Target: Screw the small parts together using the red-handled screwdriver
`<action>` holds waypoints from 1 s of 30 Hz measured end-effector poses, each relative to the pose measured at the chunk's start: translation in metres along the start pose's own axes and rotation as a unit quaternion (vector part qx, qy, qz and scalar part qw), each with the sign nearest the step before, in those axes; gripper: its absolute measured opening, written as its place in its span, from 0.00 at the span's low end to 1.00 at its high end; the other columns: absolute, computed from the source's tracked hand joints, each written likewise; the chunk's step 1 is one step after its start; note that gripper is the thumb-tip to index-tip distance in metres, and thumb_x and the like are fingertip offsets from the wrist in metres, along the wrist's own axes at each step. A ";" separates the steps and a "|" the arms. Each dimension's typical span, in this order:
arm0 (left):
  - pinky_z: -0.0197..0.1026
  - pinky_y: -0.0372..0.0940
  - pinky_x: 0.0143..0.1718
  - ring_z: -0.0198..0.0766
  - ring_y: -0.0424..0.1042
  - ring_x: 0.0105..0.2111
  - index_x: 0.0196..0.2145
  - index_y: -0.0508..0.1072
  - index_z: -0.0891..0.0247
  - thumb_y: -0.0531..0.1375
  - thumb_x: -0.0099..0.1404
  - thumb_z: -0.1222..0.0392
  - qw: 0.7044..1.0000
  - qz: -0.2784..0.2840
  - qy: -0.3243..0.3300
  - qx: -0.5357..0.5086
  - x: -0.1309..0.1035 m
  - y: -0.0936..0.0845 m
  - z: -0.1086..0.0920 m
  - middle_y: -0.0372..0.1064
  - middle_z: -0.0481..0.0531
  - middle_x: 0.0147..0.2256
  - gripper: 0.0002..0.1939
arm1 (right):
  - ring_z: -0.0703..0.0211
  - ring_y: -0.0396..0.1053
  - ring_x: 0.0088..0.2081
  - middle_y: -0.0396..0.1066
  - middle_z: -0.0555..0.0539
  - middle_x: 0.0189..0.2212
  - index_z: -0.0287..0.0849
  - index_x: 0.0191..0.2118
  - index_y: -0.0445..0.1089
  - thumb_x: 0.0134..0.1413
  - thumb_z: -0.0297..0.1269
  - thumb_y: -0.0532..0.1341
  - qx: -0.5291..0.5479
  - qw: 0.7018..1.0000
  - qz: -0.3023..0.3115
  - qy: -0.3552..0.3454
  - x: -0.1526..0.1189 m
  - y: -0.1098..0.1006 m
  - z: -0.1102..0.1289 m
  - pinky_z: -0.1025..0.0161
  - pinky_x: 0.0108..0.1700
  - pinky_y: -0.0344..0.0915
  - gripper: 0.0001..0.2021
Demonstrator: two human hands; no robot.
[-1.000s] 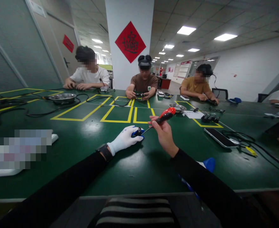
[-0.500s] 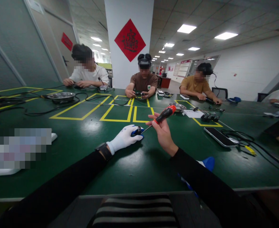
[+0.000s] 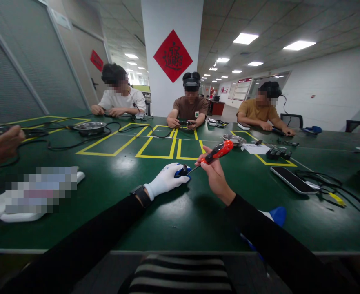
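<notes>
My left hand point(image 3: 165, 181), in a white glove with blue fingers and palm, grips a small black part point(image 3: 180, 174) just above the table. A short metal cylinder stands up from that part. Bare of any glove, my right hand point(image 3: 219, 181) holds a screwdriver point(image 3: 219, 151) with a red and black handle, slanted down to the left. Its shaft reaches the side of the black part beside my left thumb. The exact contact at the tip is too small to make out.
On the green table point(image 3: 131, 228) lie a phone point(image 3: 292, 179), black cables, several black blocks point(image 3: 278, 153), a metal dish point(image 3: 90, 128) and a blue-and-white glove point(image 3: 278, 215). A white object point(image 3: 80, 177) lies left. Other people sit opposite; another person's hand point(image 3: 4, 143) shows left.
The view has turned slightly left, so everything sits further right. The other person's hand at the left edge shows more. My hands keep nearly the same hold on the black part and screwdriver.
</notes>
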State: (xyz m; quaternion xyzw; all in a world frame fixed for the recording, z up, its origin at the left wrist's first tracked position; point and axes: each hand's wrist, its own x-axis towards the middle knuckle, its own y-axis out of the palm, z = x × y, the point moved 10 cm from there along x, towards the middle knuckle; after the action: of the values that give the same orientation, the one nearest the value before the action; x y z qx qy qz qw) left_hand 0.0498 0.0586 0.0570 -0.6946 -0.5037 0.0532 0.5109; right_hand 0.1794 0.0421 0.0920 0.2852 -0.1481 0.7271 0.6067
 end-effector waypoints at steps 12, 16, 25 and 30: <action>0.41 0.61 0.39 0.40 0.67 0.34 0.34 0.74 0.62 0.60 0.62 0.51 1.000 -0.002 0.006 -0.002 0.001 0.002 0.003 0.70 0.49 0.31 0.12 | 0.61 0.67 0.32 0.66 0.54 0.30 0.47 0.37 0.62 0.55 0.37 0.62 0.027 1.000 -0.001 0.001 0.004 0.001 0.003 0.58 0.43 0.67 0.07; 0.41 0.61 0.39 0.40 0.67 0.34 0.34 0.74 0.62 0.60 0.62 0.51 1.000 -0.009 0.007 0.001 0.000 0.000 0.002 0.70 0.49 0.30 0.11 | 0.60 0.68 0.37 0.67 0.51 0.37 0.48 0.47 0.62 0.59 0.38 0.56 0.047 0.999 0.013 0.009 0.001 0.003 0.000 0.55 0.49 0.66 0.11; 0.44 0.62 0.44 0.42 0.68 0.35 0.32 0.73 0.62 0.59 0.62 0.49 1.000 0.001 -0.004 0.024 0.001 0.002 0.001 0.70 0.49 0.29 0.13 | 0.60 0.71 0.34 0.74 0.48 0.40 0.44 0.36 0.66 0.58 0.38 0.62 -0.042 0.999 0.015 -0.018 0.003 0.003 0.009 0.57 0.44 0.68 0.05; 0.50 0.54 0.59 0.43 0.70 0.39 0.39 0.75 0.61 0.59 0.62 0.49 1.000 0.002 -0.010 0.030 0.001 0.000 0.002 0.73 0.48 0.32 0.14 | 0.62 0.70 0.29 0.71 0.54 0.26 0.45 0.33 0.62 0.57 0.41 0.62 0.023 0.999 -0.011 -0.019 0.001 -0.001 0.006 0.61 0.38 0.67 0.08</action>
State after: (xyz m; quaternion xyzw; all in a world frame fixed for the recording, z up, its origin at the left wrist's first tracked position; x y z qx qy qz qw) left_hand 0.0495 0.0600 0.0563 -0.6796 -0.5056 0.0757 0.5262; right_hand 0.1821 0.0397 0.0976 0.3147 -0.1394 0.7180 0.6050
